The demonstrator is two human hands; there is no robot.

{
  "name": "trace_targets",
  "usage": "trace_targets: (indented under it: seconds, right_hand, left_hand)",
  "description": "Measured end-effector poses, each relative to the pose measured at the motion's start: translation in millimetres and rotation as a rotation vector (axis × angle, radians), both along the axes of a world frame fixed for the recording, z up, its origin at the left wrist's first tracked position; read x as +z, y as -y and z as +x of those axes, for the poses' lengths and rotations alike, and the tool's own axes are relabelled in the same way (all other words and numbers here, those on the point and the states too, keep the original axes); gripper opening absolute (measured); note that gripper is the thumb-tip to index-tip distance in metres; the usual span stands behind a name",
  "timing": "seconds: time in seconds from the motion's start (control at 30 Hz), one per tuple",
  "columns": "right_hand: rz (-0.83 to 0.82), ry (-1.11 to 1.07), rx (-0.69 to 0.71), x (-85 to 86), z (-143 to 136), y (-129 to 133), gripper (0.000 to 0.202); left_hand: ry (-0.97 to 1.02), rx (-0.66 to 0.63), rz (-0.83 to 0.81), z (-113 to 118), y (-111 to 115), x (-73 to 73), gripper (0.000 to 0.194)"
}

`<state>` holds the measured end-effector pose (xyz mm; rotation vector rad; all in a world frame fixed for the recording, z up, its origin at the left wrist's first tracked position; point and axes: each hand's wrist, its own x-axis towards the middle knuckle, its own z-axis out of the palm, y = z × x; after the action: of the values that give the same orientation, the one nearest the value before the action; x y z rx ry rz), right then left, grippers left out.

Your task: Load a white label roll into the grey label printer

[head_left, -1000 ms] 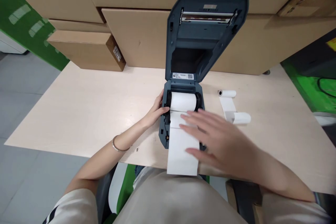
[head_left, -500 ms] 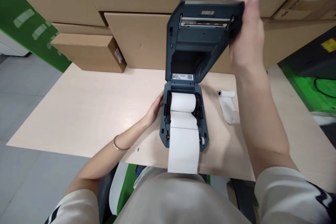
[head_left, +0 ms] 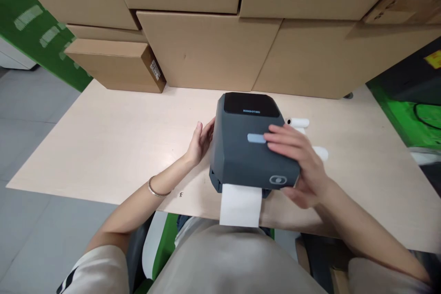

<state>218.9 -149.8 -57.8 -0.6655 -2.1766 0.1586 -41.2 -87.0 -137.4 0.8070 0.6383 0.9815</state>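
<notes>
A dark grey label printer (head_left: 241, 156) stands in the middle of the table with its lid (head_left: 248, 124) swung down over the body. The lid's front edge seems slightly above the base. From the front hangs a strip of white label paper (head_left: 240, 206), reaching past the table edge. My right hand (head_left: 299, 161) grips the lid's right front corner, fingers on top and thumb under the edge. Stretched fingers of my left hand (head_left: 200, 144) rest against the printer's left side, the thumb apart. The paper roll inside is hidden by the lid.
Right of the printer lies a small roll of white paper (head_left: 299, 122), partly unrolled and partly behind my right hand. Large cardboard boxes (head_left: 206, 50) form a wall along the table's back. A smaller flat box (head_left: 117, 66) stands at the back left.
My right hand has brought the raised lid down and forward, covering the paper roll inside. My left hand stays at the printer's left side, its thumb now lifted away.
</notes>
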Motion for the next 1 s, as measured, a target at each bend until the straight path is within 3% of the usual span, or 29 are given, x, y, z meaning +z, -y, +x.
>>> trace_targets:
  seconds: [0.13,0.27,0.43,0.73,1.0]
  right_hand:
    - [0.067,0.122,-0.054,-29.5,-3,22,0.057]
    - [0.116,0.15,-0.087,-46.9,-6,28,0.054]
    - [0.153,0.133,-0.098,-54.1,-8,29,0.053]
    - [0.178,0.103,-0.11,-65.2,-10,30,0.05]
    - [0.261,0.137,-0.127,-65.8,-8,27,0.054]
  left_hand:
    - [-0.031,0.039,0.114,6,6,10.5,0.072]
    - [-0.086,0.0,0.208,8,6,8.7,0.075]
    - [-0.189,-0.024,0.256,1,5,-1.6,0.085]
    - [-0.23,-0.006,0.33,-2,5,-10.6,0.084]
    - [-0.119,0.047,0.148,9,11,-3.4,0.075]
